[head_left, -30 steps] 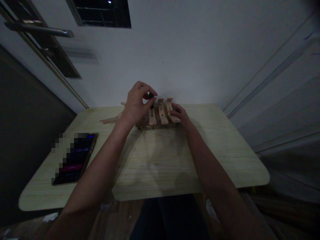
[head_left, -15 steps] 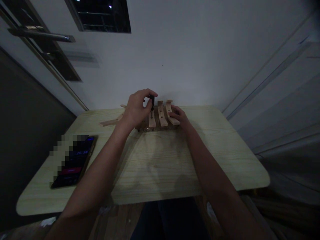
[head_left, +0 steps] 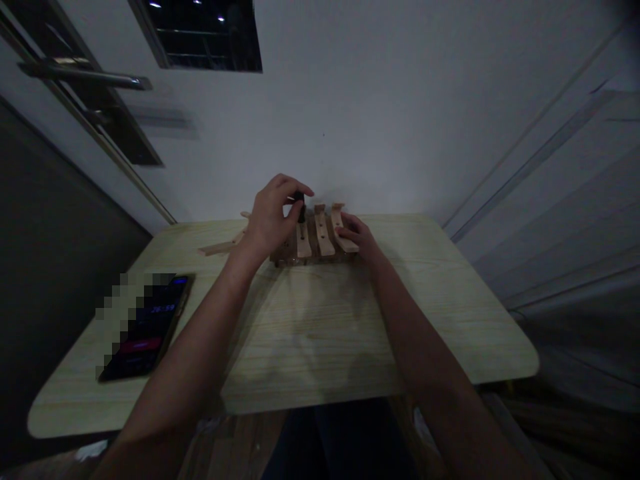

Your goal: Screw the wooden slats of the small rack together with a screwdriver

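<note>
A low wooden rack point(head_left: 313, 259) with a brown base stands near the back of the table, several pale curved slats across it. My left hand point(head_left: 273, 215) is closed round a small black-handled screwdriver point(head_left: 302, 212), upright over the left visible slat point(head_left: 303, 245). Its tip is too dark to make out clearly. My right hand point(head_left: 361, 237) grips the rack's right end, with fingers against the rightmost slat point(head_left: 345, 235). Between these two lies a middle slat point(head_left: 324, 233) with dark holes. The left hand and wrist hide part of the rack's left end.
Loose pale wooden pieces point(head_left: 220, 248) lie left of the rack, partly behind my left hand. A phone point(head_left: 150, 327) with its screen lit rests at the table's left. Behind the table point(head_left: 310, 347) rises a white door point(head_left: 375, 113) with a metal handle point(head_left: 95, 77).
My left hand and the screwdriver have shifted very slightly to the left. The right hand stays on the rack's right end. The view has tilted a little.
</note>
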A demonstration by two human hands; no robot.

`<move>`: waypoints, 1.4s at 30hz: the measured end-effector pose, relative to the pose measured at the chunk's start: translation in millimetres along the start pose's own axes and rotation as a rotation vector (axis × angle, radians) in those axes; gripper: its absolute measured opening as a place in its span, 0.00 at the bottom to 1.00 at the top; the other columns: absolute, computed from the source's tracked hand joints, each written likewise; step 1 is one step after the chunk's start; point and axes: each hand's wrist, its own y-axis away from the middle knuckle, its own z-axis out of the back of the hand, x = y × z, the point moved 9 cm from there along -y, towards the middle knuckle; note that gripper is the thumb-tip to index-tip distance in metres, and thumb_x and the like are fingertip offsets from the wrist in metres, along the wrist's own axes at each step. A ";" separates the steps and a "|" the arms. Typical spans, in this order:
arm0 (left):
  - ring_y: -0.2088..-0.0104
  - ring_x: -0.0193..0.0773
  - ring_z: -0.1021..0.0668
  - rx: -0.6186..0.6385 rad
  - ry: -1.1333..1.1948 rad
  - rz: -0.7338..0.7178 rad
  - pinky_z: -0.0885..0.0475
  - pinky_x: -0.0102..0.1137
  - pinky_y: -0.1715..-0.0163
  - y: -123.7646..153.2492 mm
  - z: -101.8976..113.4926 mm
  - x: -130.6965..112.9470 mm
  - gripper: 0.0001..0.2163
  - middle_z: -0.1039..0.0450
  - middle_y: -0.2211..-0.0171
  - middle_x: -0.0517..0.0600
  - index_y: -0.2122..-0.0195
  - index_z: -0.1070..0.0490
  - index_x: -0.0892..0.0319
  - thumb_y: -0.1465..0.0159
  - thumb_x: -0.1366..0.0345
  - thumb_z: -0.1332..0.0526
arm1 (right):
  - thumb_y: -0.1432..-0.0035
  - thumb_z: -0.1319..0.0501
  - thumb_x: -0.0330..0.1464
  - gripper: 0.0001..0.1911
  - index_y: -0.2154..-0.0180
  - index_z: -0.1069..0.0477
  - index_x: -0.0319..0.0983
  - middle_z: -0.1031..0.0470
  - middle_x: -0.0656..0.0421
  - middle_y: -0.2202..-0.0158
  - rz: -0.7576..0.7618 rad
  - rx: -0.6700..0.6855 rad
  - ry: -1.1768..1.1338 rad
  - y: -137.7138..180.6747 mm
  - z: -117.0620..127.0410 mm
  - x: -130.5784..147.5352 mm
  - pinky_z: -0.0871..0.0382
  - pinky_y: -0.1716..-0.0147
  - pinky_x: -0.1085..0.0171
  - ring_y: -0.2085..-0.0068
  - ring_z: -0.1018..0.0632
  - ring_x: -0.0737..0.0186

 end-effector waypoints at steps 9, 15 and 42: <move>0.60 0.38 0.25 0.008 -0.122 -0.018 0.26 0.35 0.59 -0.7 0.7 -2.6 0.16 0.25 0.62 0.50 0.59 0.26 0.58 0.46 0.78 0.47 | 0.60 0.32 0.45 0.31 0.52 0.30 0.42 0.26 0.53 0.48 -0.004 0.007 0.023 4.0 -1.7 4.6 0.35 0.45 0.47 0.45 0.28 0.48; 0.65 0.34 0.24 0.005 -0.026 -0.008 0.24 0.30 0.63 -0.5 -1.8 -3.2 0.10 0.26 0.62 0.51 0.61 0.27 0.60 0.41 0.73 0.44 | 0.62 0.31 0.46 0.31 0.54 0.29 0.43 0.25 0.54 0.49 -0.025 0.001 0.013 4.8 -3.1 7.0 0.35 0.44 0.48 0.46 0.28 0.49; 0.63 0.38 0.25 0.013 -0.156 -0.020 0.28 0.35 0.59 -0.4 -1.7 -4.5 0.10 0.25 0.64 0.50 0.61 0.27 0.58 0.43 0.73 0.43 | 0.61 0.32 0.46 0.30 0.54 0.29 0.43 0.25 0.55 0.50 0.002 -0.016 0.040 3.3 -0.5 5.4 0.35 0.45 0.50 0.48 0.27 0.50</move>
